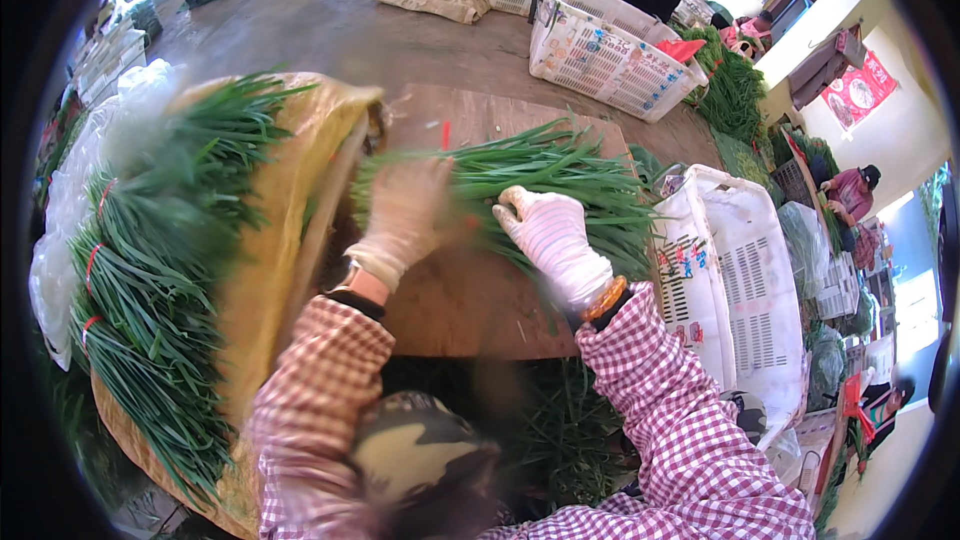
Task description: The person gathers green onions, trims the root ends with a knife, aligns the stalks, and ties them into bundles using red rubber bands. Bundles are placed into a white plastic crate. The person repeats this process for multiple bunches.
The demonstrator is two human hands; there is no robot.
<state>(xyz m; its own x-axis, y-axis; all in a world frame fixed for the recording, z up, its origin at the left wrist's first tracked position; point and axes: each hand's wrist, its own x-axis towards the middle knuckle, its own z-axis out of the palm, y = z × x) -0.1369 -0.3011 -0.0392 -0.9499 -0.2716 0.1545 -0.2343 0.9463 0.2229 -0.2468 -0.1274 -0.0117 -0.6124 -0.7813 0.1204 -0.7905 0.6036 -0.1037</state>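
Observation:
A bunch of long green leaves, probably Chinese chives (555, 165), lies across a brown wooden board (480, 315). My left hand (409, 210), in a thin pale glove and blurred, is closed over the bunch near its left end. Beside its fingers a narrow red strip (446, 135) sticks up above the leaves. My right hand (551, 229), in a white glove, rests on the near side of the leaves, thumb and forefinger curled close together. Whether it pinches anything is hidden. Bunches tied with red bands (150, 300) are piled to the left on yellow woven sacking (277, 240).
A white plastic crate (757, 292) stands against the board's right side. Another crate (615, 52) bearing writing is on the floor (322, 22) beyond. Clear plastic film (67, 240) edges the left pile. Loose greens (570, 427) lie below the board. A co-worker (855, 195) sits far right.

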